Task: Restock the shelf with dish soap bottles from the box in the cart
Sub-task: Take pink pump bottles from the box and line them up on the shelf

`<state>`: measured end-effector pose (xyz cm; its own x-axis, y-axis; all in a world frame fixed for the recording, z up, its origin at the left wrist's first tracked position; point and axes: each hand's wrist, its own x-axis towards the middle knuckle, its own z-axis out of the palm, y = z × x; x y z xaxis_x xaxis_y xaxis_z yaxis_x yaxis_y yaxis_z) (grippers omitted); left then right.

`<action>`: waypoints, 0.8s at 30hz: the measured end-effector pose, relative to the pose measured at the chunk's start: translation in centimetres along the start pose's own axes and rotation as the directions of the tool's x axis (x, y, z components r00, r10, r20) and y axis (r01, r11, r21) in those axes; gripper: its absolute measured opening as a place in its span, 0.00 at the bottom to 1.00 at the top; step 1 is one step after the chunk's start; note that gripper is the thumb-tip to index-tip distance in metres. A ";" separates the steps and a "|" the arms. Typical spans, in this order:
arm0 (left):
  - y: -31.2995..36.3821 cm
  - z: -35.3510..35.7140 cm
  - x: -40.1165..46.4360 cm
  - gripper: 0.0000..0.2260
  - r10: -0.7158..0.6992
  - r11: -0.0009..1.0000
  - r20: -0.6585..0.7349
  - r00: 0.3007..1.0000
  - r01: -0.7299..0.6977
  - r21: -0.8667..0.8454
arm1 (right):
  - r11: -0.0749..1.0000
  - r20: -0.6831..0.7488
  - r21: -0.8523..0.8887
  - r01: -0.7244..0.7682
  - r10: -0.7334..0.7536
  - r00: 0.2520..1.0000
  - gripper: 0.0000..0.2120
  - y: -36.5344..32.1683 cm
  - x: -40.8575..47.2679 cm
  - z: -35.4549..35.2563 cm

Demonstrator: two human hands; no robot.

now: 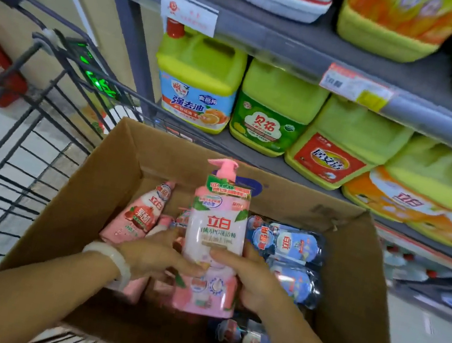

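Grey store shelving loaded with green jugs filled the far side. Near it, a wire cart carried an open cardboard box. Both hands held a pink pump bottle upright over the box: left hand and right hand curled around its sides. Blue bottles lay at right.

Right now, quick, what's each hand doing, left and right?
Left hand: holding the pink pump bottle from its left side.
Right hand: gripping the same bottle from the right, over the cardboard box.
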<state>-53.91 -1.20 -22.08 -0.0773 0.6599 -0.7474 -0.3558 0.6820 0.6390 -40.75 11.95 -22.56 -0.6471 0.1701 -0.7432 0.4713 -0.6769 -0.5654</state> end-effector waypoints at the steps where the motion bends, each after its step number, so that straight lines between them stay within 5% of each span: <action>1: 1.0 1.4 -0.5 0.22 0.049 0.998 0.004 0.999 -0.049 0.026 | 0.999 -0.015 -0.021 0.050 -0.050 0.999 0.20 -0.6 -1.2 -0.7; 11: 11.8 22.3 -4.8 0.19 0.425 0.865 0.103 0.899 -0.437 0.248 | 0.859 -0.055 -0.161 0.487 -0.500 0.864 0.17 -6.3 -21.9 -13.0; 17: 15.7 38.6 -6.1 0.41 0.486 0.788 0.266 0.832 -0.549 0.278 | 0.754 -0.203 -0.293 0.588 -0.650 0.732 0.16 -5.9 -37.4 -22.9; 24: 19.6 58.9 -8.4 0.20 0.486 0.642 0.525 0.699 -0.693 0.327 | 0.631 -0.416 -0.390 0.671 -0.770 0.483 0.13 -3.8 -54.0 -34.2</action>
<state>-5.42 25.22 7.45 0.2618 0.9582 -0.1157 0.1299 0.0838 0.9880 12.92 29.81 7.47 -0.4264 0.9017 -0.0723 0.0972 -0.0338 -0.9947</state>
